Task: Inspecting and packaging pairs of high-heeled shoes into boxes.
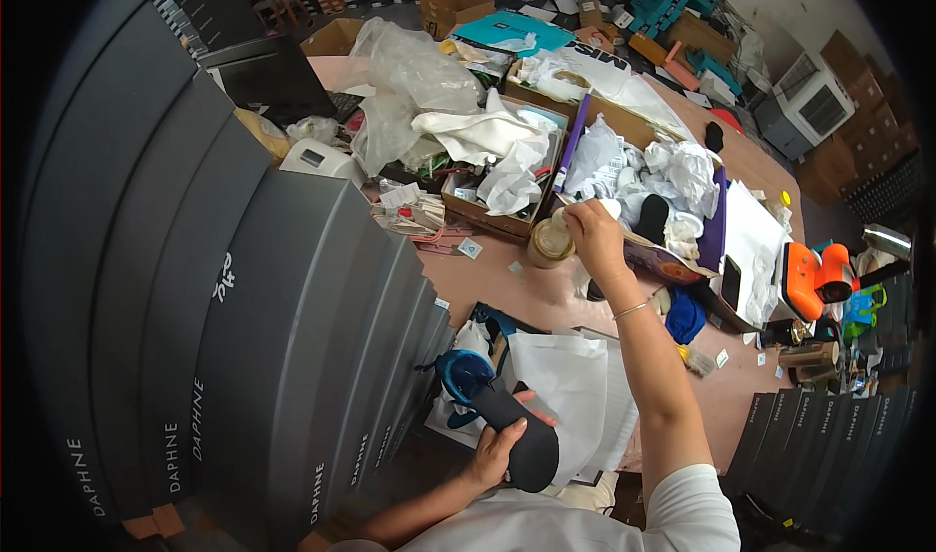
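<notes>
My left hand (pixel 492 454) grips a dark shoe (pixel 507 411) with a blue lining, sole turned up, low in the view above an open shoe box with white tissue paper (pixel 565 386). My right hand (pixel 593 235) is stretched out over the pinkish table (pixel 531 289), its fingers pinched on something small and pale at the edge of a purple box (pixel 717 230) full of crumpled white paper. A roll of tape (pixel 550 243) lies just left of that hand.
A tall stack of dark grey shoe boxes (pixel 244 337) fills the left side. Cardboard boxes (pixel 507 177) with paper and plastic bags crowd the far table. An orange tool (pixel 814 277), a phone (pixel 731 281) and more dark boxes (pixel 829 425) sit at right.
</notes>
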Motion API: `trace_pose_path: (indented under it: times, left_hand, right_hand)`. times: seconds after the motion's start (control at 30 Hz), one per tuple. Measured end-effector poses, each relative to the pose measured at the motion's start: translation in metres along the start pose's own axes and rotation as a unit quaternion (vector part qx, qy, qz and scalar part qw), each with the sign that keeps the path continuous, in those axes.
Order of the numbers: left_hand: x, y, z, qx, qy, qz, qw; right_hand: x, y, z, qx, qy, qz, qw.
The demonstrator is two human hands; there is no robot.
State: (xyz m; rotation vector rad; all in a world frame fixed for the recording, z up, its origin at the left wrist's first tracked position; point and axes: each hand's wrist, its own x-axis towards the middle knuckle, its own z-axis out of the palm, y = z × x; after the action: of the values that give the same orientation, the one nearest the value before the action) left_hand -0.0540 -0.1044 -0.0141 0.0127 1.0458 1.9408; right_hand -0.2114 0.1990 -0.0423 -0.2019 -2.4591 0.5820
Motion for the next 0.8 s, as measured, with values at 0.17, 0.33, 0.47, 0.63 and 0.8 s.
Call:
trace_pose_path:
  times: [0.17, 0.33, 0.47, 0.63, 0.8]
  left_hand:
    - [0.005, -0.005, -0.008, 0.003, -0.016, -0.003, 1.0]
    - [0.003, -0.004, -0.009, 0.015, -0.029, -0.016, 0.999]
    - [0.004, -0.004, -0.009, 0.047, -0.051, -0.022, 0.997]
    - [0.0, -0.001, -0.003, 0.041, -0.056, 0.009, 0.998]
    - [0.002, -0.016, -0.003, 0.07, -0.045, 0.001, 0.997]
  right_hand:
    - [-0.014, -0.004, 0.018, -0.062, 0.008, -0.016, 0.998]
    - [-0.036, 0.015, 0.039, 0.046, 0.039, 0.084, 0.995]
    - [-0.031, 0.02, 0.032, 0.097, 0.071, 0.077, 0.99]
    - [-0.068, 0.045, -0.009, 0.281, 0.305, 0.27, 0.869]
    - [-0.079, 0.041, -0.016, 0.339, 0.34, 0.308, 0.821]
